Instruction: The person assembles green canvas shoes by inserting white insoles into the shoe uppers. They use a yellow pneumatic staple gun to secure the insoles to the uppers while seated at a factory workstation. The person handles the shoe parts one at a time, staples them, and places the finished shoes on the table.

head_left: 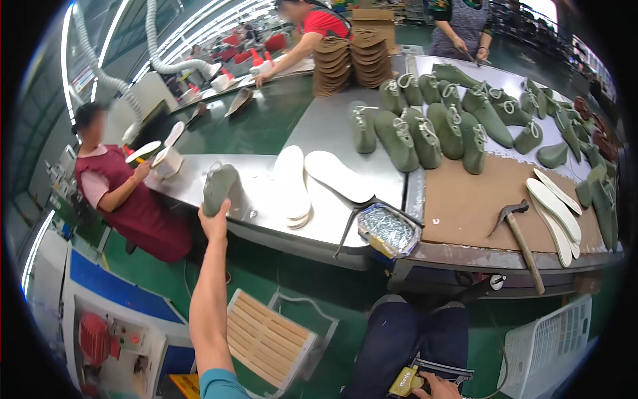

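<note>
My left hand (214,225) is closed around the end of a green shoe last (219,189) with a thin cord at its top, at the left part of the metal table; whether the last touches the table I cannot tell. Low in the view, over my lap, my right hand (440,387) grips a yellow and black staple gun (407,382), partly cut off by the lower edge. White insoles (290,183) lie stacked on the table right of the last, with another white insole (337,176) slanting beside them. An open box of small metal staples or nails (389,230) sits at the table's near edge.
Many green lasts (397,141) cover the right side, near a cardboard sheet (465,199). A hammer (525,253) overhangs the edge beside more insoles (555,213). Pincers (349,226) touch the box. Three people work around the table. Below are a slatted stool (269,336) and white crate (548,346).
</note>
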The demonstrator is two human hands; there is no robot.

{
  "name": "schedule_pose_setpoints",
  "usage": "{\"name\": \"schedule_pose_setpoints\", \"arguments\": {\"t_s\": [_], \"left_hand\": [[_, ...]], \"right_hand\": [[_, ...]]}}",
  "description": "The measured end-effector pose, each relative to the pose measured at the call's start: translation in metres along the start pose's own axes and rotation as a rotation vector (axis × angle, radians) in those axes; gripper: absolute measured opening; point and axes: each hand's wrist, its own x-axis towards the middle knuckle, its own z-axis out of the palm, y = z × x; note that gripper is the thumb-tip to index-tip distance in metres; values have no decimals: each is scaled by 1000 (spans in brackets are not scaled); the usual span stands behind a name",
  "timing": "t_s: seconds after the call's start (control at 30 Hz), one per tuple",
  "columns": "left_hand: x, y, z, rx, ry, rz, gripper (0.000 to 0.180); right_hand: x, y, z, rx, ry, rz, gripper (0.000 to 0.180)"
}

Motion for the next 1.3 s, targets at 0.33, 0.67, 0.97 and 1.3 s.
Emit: {"name": "schedule_pose_setpoints", "arguments": {"t_s": [0.33,0.67,0.97,1.3], "left_hand": [[-83,115,119,773,-553,410,86],[-92,93,111,817,-305,775,67],[-175,196,164,153,-809,582,58],[-164,192,249,88,-647,677,62]], "right_hand": [[4,-10,6,115,97,46,39],[18,9,-195,-28,1171,-326,19],[53,198,-409,-154,1128,69,59],[52,190,-428,-142,748,8,61]]}}
